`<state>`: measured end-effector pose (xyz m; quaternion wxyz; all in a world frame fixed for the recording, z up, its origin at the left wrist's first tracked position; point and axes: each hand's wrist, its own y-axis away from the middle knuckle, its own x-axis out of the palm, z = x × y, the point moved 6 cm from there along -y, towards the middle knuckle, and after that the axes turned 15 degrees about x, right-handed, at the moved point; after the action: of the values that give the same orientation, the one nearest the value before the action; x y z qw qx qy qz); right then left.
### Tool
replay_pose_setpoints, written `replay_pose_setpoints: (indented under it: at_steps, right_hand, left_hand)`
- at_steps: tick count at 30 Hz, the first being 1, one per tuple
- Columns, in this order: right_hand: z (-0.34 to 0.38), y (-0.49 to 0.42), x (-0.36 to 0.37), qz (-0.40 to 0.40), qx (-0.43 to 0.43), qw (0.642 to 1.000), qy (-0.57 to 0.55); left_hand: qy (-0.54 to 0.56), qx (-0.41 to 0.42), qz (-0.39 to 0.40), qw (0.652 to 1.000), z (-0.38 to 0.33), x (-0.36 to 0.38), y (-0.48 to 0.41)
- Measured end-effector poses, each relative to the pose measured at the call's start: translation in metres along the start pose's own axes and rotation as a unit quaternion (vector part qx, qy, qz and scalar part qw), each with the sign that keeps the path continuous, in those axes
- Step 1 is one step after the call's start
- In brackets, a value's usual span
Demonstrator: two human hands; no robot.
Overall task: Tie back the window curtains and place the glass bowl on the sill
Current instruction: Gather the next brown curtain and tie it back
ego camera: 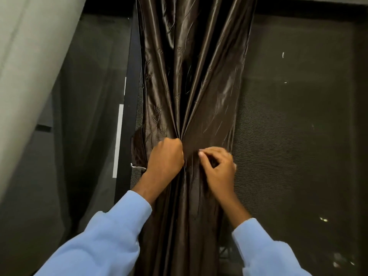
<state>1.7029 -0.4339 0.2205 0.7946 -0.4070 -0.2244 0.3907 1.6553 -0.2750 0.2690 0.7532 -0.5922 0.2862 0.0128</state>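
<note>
**A:** Where do we have the curtain?

**B:** The dark brown curtain (189, 76) hangs down the middle of the frame, its long axis running top to bottom, in front of the window screen (298, 116). We've bunched it at mid-height. Our left hand (166, 156) is clenched in a fist around the gathered folds, which fan upward from its knuckles.

**A:** And the other hand?

**B:** Our right hand (220, 166) sits just beside the left, slightly lower, on the curtain's right edge. Its fingers (207, 151) are curled round that edge, with the thumb pinching a fold.

**A:** What does the next move turn on?

**B:** Any tie has to go round sideways, across the long axis, at the fist. The loose cloth lies to the right of the fist, and the right hand is nearer it. So we judge that hand should sweep the cloth left into the bunch.

**A:** Do we see a tie?

**B:** There's a small pale scrap (133, 165) at the curtain's left edge. It may be a cord end, but it's too small to tell. The glass bowl and the sill aren't in view.
</note>
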Motion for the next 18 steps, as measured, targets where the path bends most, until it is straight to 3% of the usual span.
replay_pose_setpoints:
  at_steps: [2, 5, 8, 10, 13, 18]
  right_hand:
    - [-0.021, -0.014, -0.017, -0.072, 0.119, 0.99, 0.023]
    - [-0.044, -0.035, -0.022, -0.015, 0.278, 0.956, -0.094]
    - [-0.047, -0.04, -0.023, 0.032, 0.357, 0.902, -0.241]
    - [-0.044, -0.038, -0.026, 0.014, 0.354, 0.898, -0.262]
    - [-0.025, -0.032, -0.032, -0.06, 0.252, 0.95, -0.175]
    - [0.016, -0.012, -0.01, -0.039, 0.124, 0.978, -0.161]
  left_hand:
    - [-0.008, 0.008, 0.005, 1.0, -0.005, 0.002, -0.001]
    - [-0.016, 0.018, 0.009, 1.0, -0.01, 0.003, 0.0]
    - [-0.016, 0.019, 0.014, 1.0, -0.01, 0.005, -0.001]
    - [-0.023, 0.017, 0.016, 0.999, -0.01, 0.006, -0.001]
    - [-0.027, 0.015, 0.019, 0.999, -0.012, 0.007, 0.0]
    - [-0.019, 0.021, 0.006, 1.0, -0.014, 0.008, 0.001]
